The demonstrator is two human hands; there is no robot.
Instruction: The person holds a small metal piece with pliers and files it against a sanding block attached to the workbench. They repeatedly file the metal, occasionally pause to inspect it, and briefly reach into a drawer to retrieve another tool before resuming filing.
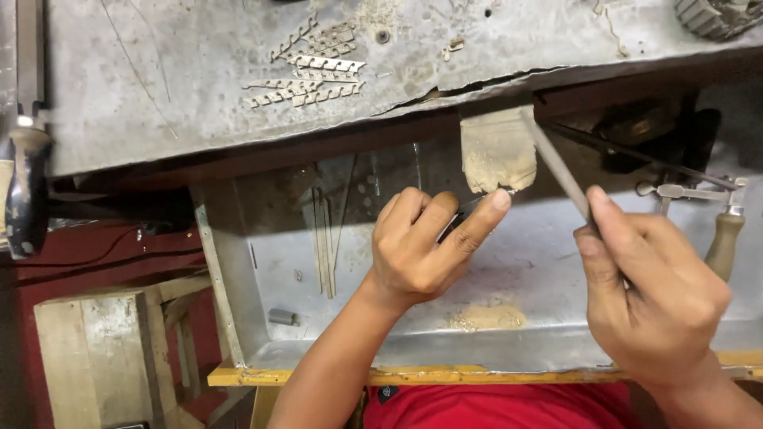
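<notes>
We find two bare hands at work below the front edge of a worn grey metal-topped desk (159,95). The left hand (421,246) has its fingers (485,216) pinched shut on a small thin metal piece (477,199), pressed against the worn pale wooden bench peg (498,149) that juts from the desk edge; we judge the peg serves as a rest to steady the piece. The right hand (652,294) has its fingers closed round a slim grey metal file (556,163), angled up so that its tip lies against the peg near the piece.

Beneath both hands sits a shallow sheet-metal catch tray (238,262), apparently placed to gather filings; one patch of yellowish dust (486,318) lies on its floor.

We count one peg, one file, one tray. One jeweller's saw with a wooden handle (719,238) lies at the right, well apart. A cluster of small toothed metal strips (314,67) rests on the desk top, too many and overlapping to count. One dark-handled tool (25,187) lies at the far left.
</notes>
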